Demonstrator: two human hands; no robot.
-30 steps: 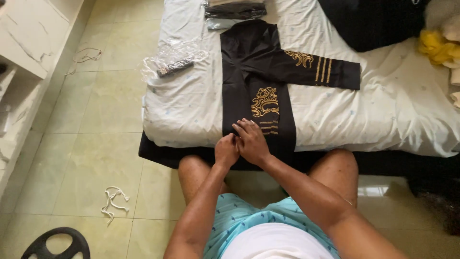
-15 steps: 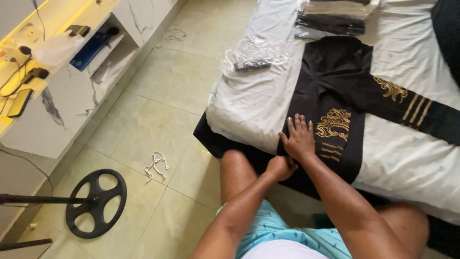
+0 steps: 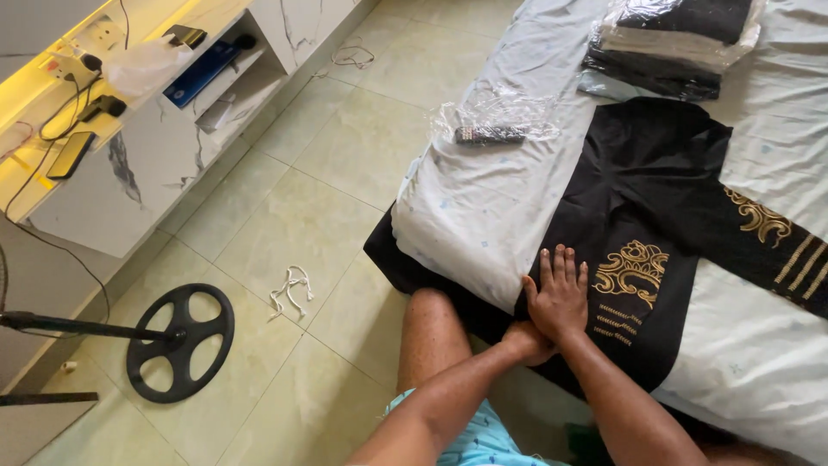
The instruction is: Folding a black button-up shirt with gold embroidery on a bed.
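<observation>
1. at the edge of the bed point(image 3: 483, 216) lies a black shirt point(image 3: 638, 190) with gold embroidery, spread flat on the pale sheet, its hem hanging over the side.
2. we see the right hand point(image 3: 559, 295) pressed flat on the shirt, fingers spread and released, just beside the gold pattern point(image 3: 634, 267).
3. the left hand point(image 3: 526, 341) sits below it at the hanging hem, partly hidden under the right wrist; it looks clenched, but we cannot tell whether it grasps cloth.
4. a remote control point(image 3: 489, 135) lies on clear plastic wrap point(image 3: 500, 112) near the shirt's collar side.
5. wrapped stacks of folded clothes point(image 3: 668, 43) rest at the far end of the bed.
6. on the tiled floor we see a white cord point(image 3: 291, 289) and a round black stand base point(image 3: 179, 341).
</observation>
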